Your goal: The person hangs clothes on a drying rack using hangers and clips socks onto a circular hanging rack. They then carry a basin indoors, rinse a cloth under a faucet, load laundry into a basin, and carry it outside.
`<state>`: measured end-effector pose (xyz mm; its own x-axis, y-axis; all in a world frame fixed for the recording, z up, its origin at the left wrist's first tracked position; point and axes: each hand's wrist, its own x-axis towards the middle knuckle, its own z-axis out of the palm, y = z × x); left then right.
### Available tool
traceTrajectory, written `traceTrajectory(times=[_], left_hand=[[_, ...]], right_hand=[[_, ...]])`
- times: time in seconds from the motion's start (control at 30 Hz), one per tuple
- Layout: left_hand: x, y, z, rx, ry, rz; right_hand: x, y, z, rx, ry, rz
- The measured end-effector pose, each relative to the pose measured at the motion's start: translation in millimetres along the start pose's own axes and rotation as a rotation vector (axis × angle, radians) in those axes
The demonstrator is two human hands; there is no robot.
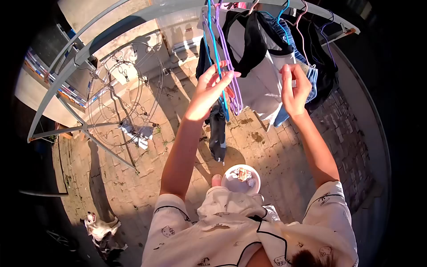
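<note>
Upper centre: purple hanger (pixel 224 42) judged light, stiff, slippery; best held near its hook | left fingers (pixel 224 81) bent against it, right fingers (pixel 302 84) curled; pinch cannot be told

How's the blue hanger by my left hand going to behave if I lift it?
The blue hanger is probably light, since its frame looks thin. It should stay fairly stiff, as its visible side runs straight. It might snag on the purple hanger, which hangs close beside it.
</note>
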<state>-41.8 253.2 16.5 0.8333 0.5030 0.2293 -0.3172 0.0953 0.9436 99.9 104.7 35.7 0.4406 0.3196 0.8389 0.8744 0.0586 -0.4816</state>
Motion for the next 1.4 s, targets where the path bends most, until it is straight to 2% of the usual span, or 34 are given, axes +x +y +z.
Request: traceTrajectory(times=[0.03, 0.07, 0.1, 0.13, 0.17, 0.23, 0.3, 0.33, 0.37, 0.43, 0.5, 0.57, 0.63, 0.67, 0.7, 0.77, 0.83, 0.9, 0.97, 1.03, 1.07, 1.1, 1.17, 1.2, 1.27, 1.3, 1.33, 1.37, 1.4], left_hand=[[-5.7, -0.9, 3.3, 0.006, 0.082, 0.004], [-8.4, -17.4, 3.9, 0.068, 0.216, 0.14], [-15.5, -22.6, 9.1, 0.165, 0.387, 0.247], [-26.4, -23.3, 17.9, 0.196, 0.543, 0.37], [-38.6, -24.3, 28.1, 0.229, 0.693, 0.496], [-66.2, -37.8, 52.6, 0.264, 0.716, 0.69], [-87.2, -68.4, 76.4, 0.234, 0.568, 0.612], [-93.8, -91.3, 79.5, 0.334, 0.477, 0.521], [-96.6, -117.3, 78.0, 0.429, 0.388, 0.432], [-87.4, -169.5, 69.1, 0.349, 0.44, 0.154], [-78.6, -221.3, 50.6, 0.317, 0.438, -0.143], [-67.9, -261.2, 28.7, 0.333, 0.389, -0.441], [-56.0, -274.8, 34.1, 0.154, 0.388, -0.694], [-50.8, -283.5, 36.0, 0.06, 0.397, -0.82], [-47.7, -313.2, 33.5, -0.166, 0.377, -0.867], [-43.2, -340.1, 41.1, -0.492, 0.317, -0.856], [-32.8, -361.8, 57.1, -0.487, 0.184, -0.839], [-32.9, -377.5, 74.3, -0.488, 0.135, -0.66], [-40.9, -366.6, 74.3, -0.472, 0.317, -0.762], [-60.7, -370.2, 51.0, -0.344, 0.465, -0.746], [-69.3, -373.0, 35.7, -0.298, 0.485, -0.724], [-75.1, -375.3, 24.0, -0.25, 0.502, -0.695], [-81.7, -375.8, 15.2, -0.235, 0.492, -0.63], [-81.6, -369.3, 21.9, -0.254, 0.564, -0.594], [-89.7, -371.0, 19.6, -0.126, 0.481, -0.572], [-96.2, -375.8, 15.9, -0.094, 0.473, -0.588], [-100.1, -374.7, 22.8, -0.002, 0.55, -0.511], [-101.1, -372.5, 30.7, 0.089, 0.616, -0.424], [-105.3, -376.5, 30.3, 0.109, 0.647, -0.366]], right_hand=[[-43.0, 5.4, -5.8, 0.027, -0.118, 0.114], [-91.0, 25.3, -6.6, -0.045, -0.291, 0.253], [-120.8, 27.6, -3.5, -0.073, -0.431, 0.5], [-154.0, 50.1, 4.7, -0.024, -0.516, 0.596], [-177.0, 62.5, 13.5, 0.014, -0.419, 0.602], [-187.2, 73.5, 38.5, -0.07, -0.15, 0.436], [-180.0, 81.5, 59.5, -0.02, -0.048, 0.983], [-176.4, 86.9, 63.7, 0.009, 0.003, 1.244], [-175.6, 91.3, 62.2, 0.046, 0.044, 1.215], [-181.0, 101.8, 56.5, 0.111, 0.118, 1.162], [-188.9, 112.4, 45.2, 0.315, 0.174, 1.069], [-209.4, 128.9, 24.0, 0.441, 0.083, 1.107], [-196.1, 94.2, -11.0, 0.577, 0.061, 1.204], [-200.9, 87.5, -22.0, 0.615, 0.04, 1.141], [-205.2, 81.0, -30.2, 0.657, 0.017, 1.084], [-205.3, 73.5, -47.7, 0.59, -0.23, 1.132], [-197.9, 66.6, -61.1, 0.546, -0.283, 1.127], [-215.5, 85.9, -73.1, 0.597, -0.285, 1.06], [-194.0, 75.9, -88.6, 0.641, -0.301, 1.111], [-189.0, 87.1, -104.2, 0.596, -0.282, 1.047], [-185.3, 88.7, -109.0, 0.542, -0.26, 1.038], [-181.6, 88.7, -116.9, 0.399, -0.354, 1.038], [-198.8, 99.9, -111.5, 0.372, -0.377, 0.851], [-202.2, 101.8, -112.0, 0.488, -0.344, 0.886], [-220.0, 111.6, -119.7, 0.68, -0.218, 0.932], [-241.6, 126.7, -126.9, 0.733, -0.144, 1.062], [-271.3, 147.1, -133.2, 0.787, -0.06, 1.178], [-314.3, 172.1, -134.5, 0.716, 0.063, 1.227], [-365.5, 198.1, -138.7, 0.54, 0.14, 1.394]])
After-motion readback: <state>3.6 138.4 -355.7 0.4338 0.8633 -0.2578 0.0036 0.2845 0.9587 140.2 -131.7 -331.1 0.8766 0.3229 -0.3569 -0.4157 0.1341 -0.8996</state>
